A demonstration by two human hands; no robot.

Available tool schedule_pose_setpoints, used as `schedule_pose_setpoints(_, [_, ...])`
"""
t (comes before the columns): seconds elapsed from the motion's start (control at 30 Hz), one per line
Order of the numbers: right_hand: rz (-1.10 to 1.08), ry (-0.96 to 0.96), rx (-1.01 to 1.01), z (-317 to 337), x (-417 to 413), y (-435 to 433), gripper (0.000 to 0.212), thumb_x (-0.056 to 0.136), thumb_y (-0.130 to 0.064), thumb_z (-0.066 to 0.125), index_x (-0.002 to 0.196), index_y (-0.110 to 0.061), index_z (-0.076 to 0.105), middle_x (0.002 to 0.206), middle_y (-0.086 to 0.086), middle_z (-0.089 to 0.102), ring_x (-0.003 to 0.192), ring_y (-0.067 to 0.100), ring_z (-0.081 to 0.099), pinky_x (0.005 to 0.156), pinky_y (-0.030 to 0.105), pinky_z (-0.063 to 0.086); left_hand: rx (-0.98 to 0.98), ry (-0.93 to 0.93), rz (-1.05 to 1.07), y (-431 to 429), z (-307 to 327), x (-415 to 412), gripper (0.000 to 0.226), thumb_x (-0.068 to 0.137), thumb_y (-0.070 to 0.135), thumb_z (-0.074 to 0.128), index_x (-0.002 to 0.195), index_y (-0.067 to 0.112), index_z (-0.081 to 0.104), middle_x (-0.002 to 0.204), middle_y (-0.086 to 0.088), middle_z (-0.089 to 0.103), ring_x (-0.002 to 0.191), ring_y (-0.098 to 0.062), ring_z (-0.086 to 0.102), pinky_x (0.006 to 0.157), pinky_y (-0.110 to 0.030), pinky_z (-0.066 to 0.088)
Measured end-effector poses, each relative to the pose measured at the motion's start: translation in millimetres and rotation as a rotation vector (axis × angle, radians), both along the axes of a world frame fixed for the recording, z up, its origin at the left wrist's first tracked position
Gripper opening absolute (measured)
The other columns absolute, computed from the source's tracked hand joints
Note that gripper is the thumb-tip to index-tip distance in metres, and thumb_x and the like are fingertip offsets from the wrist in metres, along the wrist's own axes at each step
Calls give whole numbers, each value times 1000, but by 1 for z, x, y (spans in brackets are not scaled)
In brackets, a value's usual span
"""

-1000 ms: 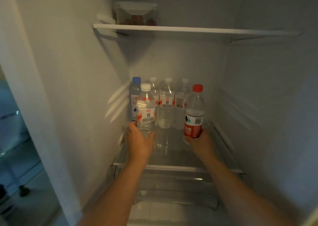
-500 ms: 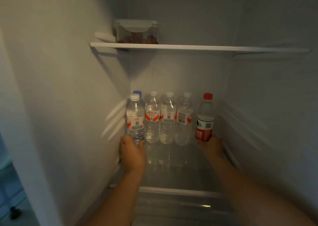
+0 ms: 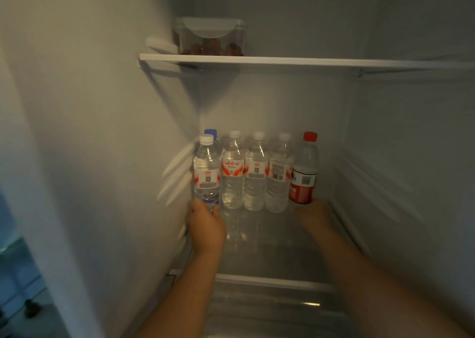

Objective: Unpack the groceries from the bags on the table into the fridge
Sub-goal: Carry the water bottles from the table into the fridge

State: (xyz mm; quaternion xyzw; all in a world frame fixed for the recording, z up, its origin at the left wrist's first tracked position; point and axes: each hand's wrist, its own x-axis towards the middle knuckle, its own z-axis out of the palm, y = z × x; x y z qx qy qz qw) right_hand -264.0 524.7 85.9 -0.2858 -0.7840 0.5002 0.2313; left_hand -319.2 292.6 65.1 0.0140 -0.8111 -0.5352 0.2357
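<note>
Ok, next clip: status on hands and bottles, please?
Left hand grips white-capped bottle at its base, left end of row. Right hand holds red-capped bottle at its base, right end. Both upright. Blue-capped bottle right behind the left one.

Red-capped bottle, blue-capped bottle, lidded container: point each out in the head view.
Red-capped bottle (image 3: pixel 302 192): head view, on its red label.
Blue-capped bottle (image 3: pixel 212 132): head view, on its cap.
Lidded container (image 3: pixel 211 29): head view, on its lid flap.
</note>
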Motion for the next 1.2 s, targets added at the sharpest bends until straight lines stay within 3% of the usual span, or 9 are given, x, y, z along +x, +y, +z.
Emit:
schedule_pose_setpoints(0.17, [94, 64, 29, 18, 31, -37, 20, 84, -25, 75, 102, -25, 68, 97, -3, 71, 87, 15, 69, 72, 27, 52, -51, -4, -107, -9, 5, 20, 27, 87, 16, 74, 101, 12, 52, 102, -4, 56, 95, -29, 60, 79, -38, 50])
schedule_pose_setpoints(0.27, [203, 19, 56, 25, 62, -69, 20, 91, -8, 64, 99, -27, 63, 99, -6, 67, 89, 11, 64, 74, 18, 49, -243, 102, -182, -20, 1, 48, 26, 84, 22, 77, 98, 15, 57, 101, -5, 57, 97, -30, 58, 82, -40, 47])
schedule_pose_setpoints(0.33, [242, -17, 96, 22, 83, -86, 27, 93, -9, 62, 118, -20, 61, 105, -6, 61, 95, 10, 59, 81, 15, 44, -404, 174, -190, -29, -5, 67, 23, 83, 27, 76, 96, 19, 60, 105, -6, 60, 100, -31, 54, 85, -43, 45])
schedule_pose_setpoints(0.47, [138, -182, 456, -16, 118, -108, 51, 92, -31, 64, 138, -11, 53, 146, 14, 47, 133, 33, 46, 110, 39, 39, -640, 299, -195, -47, -25, 104, 23, 85, 39, 67, 104, 25, 62, 116, 0, 61, 112, -27, 52, 85, -43, 42])
schedule_pose_setpoints(0.63, [-34, -254, 916, -71, 174, -138, 56, 96, -52, 28, 141, -28, 53, 150, 5, 48, 137, 30, 43, 114, 51, 25, -766, 343, -280, -72, -66, 138, 50, 96, 49, 43, 135, 22, 59, 149, -3, 50, 138, -30, 43, 112, -51, 31])
schedule_pose_setpoints(0.8, [55, -338, 820, -99, 214, -151, 72, 93, -61, 25, 157, -37, 5, 167, -4, -7, 154, 27, -1, 119, 58, 11, -871, 126, -429, -95, -90, 176, 72, 96, 65, 14, 159, 36, -4, 167, 7, -16, 154, -22, -15, 125, -48, -1])
schedule_pose_setpoints(0.87, [132, -377, 755, -99, 231, -156, 70, 96, -60, 26, 157, -39, -3, 165, -7, -19, 153, 26, -9, 121, 56, 4, -911, -6, -460, -100, -92, 195, 77, 89, 72, 1, 157, 39, -9, 160, 10, -32, 151, -20, -24, 124, -47, -5])
schedule_pose_setpoints(1.0, [216, -367, 624, -91, 277, -171, 67, 101, -54, 35, 157, -36, 6, 167, -5, -2, 153, 24, -2, 122, 54, 3, -899, -149, -449, -112, -96, 256, 83, 85, 79, 0, 158, 39, -5, 155, 14, -31, 152, -22, -20, 124, -50, -3])
schedule_pose_setpoints(1.2, [351, -316, 529, -105, 360, -200, 63, 100, -57, 35, 156, -42, 8, 166, -11, -5, 153, 20, -8, 121, 54, -1, -883, -262, -366, -134, -115, 357, 78, 89, 76, 7, 157, 41, -8, 161, 12, -27, 150, -21, -25, 118, -49, -15])
